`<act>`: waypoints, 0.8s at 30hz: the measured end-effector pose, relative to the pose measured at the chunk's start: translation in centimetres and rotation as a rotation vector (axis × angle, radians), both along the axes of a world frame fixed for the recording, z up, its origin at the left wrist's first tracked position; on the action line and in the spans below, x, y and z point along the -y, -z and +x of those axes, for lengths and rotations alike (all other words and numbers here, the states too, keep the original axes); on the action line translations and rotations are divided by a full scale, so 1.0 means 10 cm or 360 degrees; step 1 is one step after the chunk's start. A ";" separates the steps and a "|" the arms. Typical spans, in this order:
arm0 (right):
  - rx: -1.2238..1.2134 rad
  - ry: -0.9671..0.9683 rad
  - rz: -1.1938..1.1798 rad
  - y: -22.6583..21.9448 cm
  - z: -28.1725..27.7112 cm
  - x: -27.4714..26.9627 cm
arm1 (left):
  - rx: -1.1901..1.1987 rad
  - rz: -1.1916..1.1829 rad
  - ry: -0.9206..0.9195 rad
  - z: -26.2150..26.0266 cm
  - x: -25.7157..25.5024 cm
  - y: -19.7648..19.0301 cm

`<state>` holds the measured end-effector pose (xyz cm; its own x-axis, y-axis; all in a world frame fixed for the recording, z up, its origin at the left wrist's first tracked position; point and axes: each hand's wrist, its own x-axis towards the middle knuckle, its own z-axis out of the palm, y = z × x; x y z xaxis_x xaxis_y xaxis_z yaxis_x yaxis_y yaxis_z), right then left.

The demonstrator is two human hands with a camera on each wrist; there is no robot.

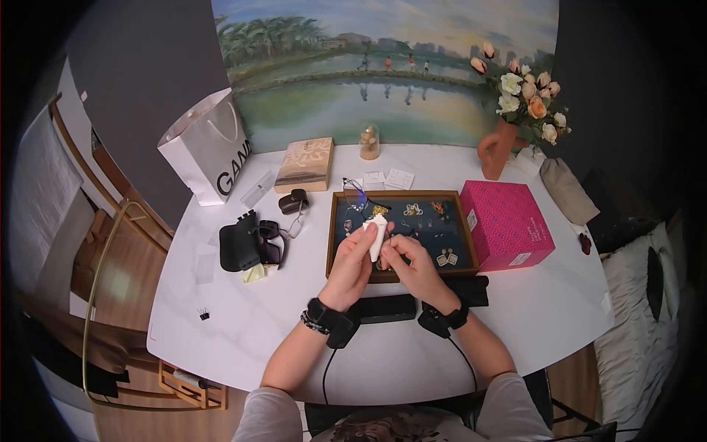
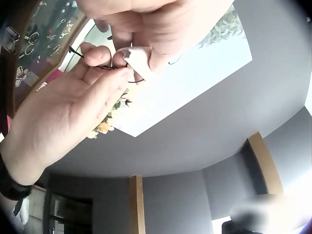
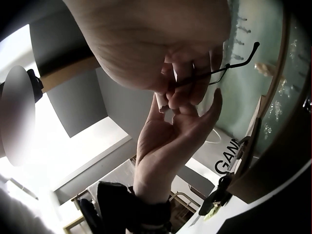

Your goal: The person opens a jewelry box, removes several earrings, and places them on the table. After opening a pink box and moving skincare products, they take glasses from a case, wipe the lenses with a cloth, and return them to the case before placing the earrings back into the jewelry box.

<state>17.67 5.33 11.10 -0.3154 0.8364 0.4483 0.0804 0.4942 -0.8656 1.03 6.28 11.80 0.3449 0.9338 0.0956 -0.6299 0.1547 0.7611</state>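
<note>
Both hands meet above the jewelry tray. My left hand grips a folded white cloth, its thumb along the cloth. My right hand pinches thin dark-framed eyeglasses close beside the cloth. One lens shows past the left fingers, with a bluish reflection. In the right wrist view a dark temple sticks out from between the right fingers. The left wrist view has the cloth bunched where the fingertips of both hands meet; the rest of the glasses is hidden there.
Right of the tray stands a pink box, with a flower vase behind it. Sunglasses and a black case lie to the left. A paper bag and a wooden box stand farther back. A black case lies in front.
</note>
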 end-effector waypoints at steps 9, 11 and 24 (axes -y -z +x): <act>0.0210 0.0087 0.0319 -0.02 0.01 -0.02 | -0.0052 0.0000 -0.0048 -0.01 -0.01 0.01; 0.0248 0.0132 0.0397 0.01 -0.01 -0.03 | -0.0008 -0.0044 -0.0126 0.04 0.01 0.02; 0.0095 0.0033 0.0119 0.07 -0.05 0.00 | -0.0058 -0.0029 -0.0273 0.06 0.04 0.05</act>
